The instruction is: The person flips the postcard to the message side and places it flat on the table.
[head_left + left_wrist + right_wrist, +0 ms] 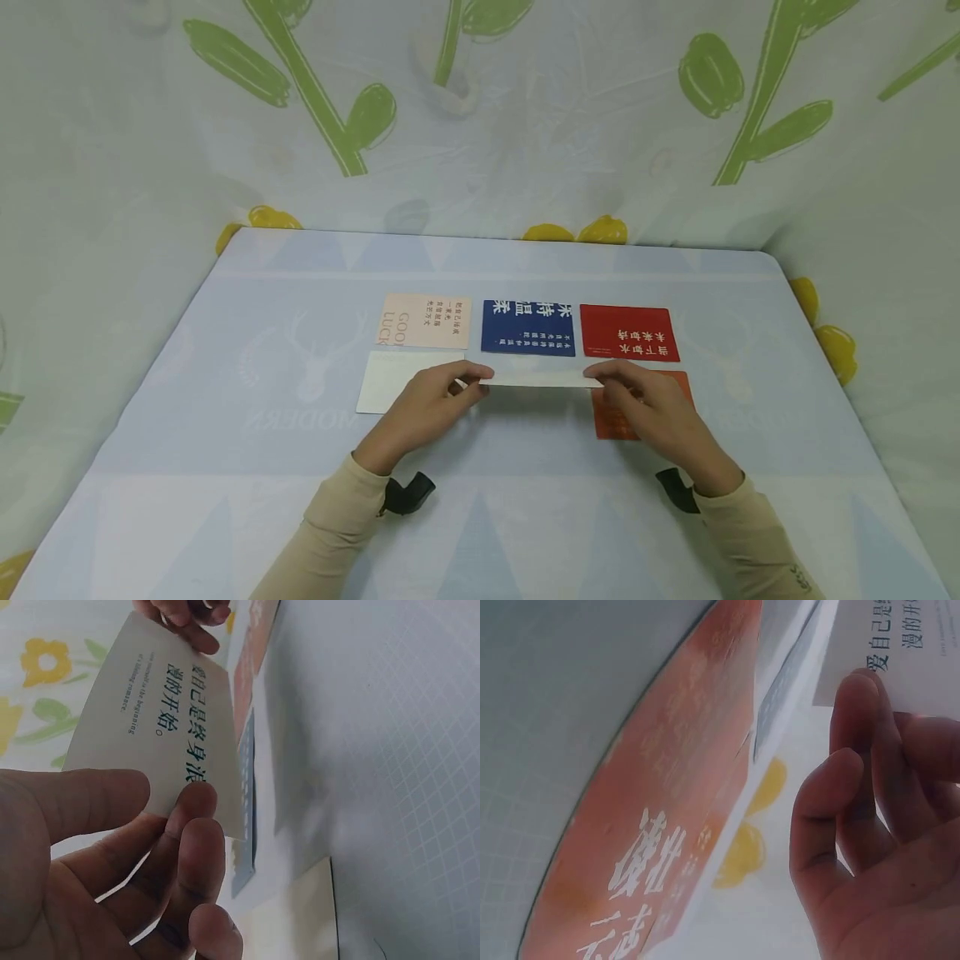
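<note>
A white card [540, 379] with dark printed characters is held above the table, seen nearly edge-on in the head view. My left hand [431, 404] pinches its left end between thumb and fingers, and my right hand [660, 408] pinches the right end. Its printed face shows in the left wrist view, where the card [150, 712] leans at a slant. Under the left hand lies a blank-looking pale card [382, 375], partly covered. An orange card [611, 421] lies below the right hand, also partly hidden.
Behind the held card, a row on the table [225, 500] has a beige card [408, 321], a blue card [528, 333] and a red card [626, 325]. A cloth [525, 150] with green leaf prints rises beyond the table's back edge.
</note>
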The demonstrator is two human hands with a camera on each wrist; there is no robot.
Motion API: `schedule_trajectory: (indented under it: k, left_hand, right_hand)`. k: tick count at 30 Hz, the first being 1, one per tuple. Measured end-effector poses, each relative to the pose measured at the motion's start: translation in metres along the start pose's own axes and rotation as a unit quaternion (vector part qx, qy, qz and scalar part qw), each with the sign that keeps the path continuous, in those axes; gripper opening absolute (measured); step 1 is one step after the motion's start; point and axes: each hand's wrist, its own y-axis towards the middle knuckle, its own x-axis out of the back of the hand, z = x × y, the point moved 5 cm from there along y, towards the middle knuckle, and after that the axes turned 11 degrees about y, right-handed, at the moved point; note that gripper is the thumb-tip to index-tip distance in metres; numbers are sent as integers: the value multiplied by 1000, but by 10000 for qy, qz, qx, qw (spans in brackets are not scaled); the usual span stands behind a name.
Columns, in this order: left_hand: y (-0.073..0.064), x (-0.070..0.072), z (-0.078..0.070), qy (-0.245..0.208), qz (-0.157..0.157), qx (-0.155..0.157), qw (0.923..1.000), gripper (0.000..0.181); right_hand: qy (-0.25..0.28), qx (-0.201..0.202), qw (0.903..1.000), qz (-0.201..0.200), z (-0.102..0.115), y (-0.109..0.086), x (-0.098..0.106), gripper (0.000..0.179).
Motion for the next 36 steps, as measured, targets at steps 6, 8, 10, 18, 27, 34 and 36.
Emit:
schedule_trajectory:
  k: [6,8,10,18,27,34,36]
  left_hand:
    - [-2,3,-4,166,-133,7,9998,28]
    - [-2,4,-4,206,-177,11,9996,29]
    - [-3,4,-4,246,-199,-2,9995,29]
    - [-6,3,-9,701,-411,-121,9966,28]
    - [-9,0,-17,1687,-900,-471,9804,30]
    - [-10,-4,-21,2681,-1383,-1002,9482,30]
    - [-10,-6,-21,2861,-1492,-1119,9399,30]
  right_hand:
    - [71,36,10000,-17,1,-2,2,22]
    - [42,39,10000,-31,0,-2,2,22]
    - [-10,9,10000,-26,0,-2,2,22]
    - [-270,36,9996,0,-1,-2,-1,26]
    - [-417,98,9990,93,2,-1,-5,32]
    - [-755,216,9966,260,3,0,-13,39]
    - [-903,284,9951,273,3,0,-14,42]
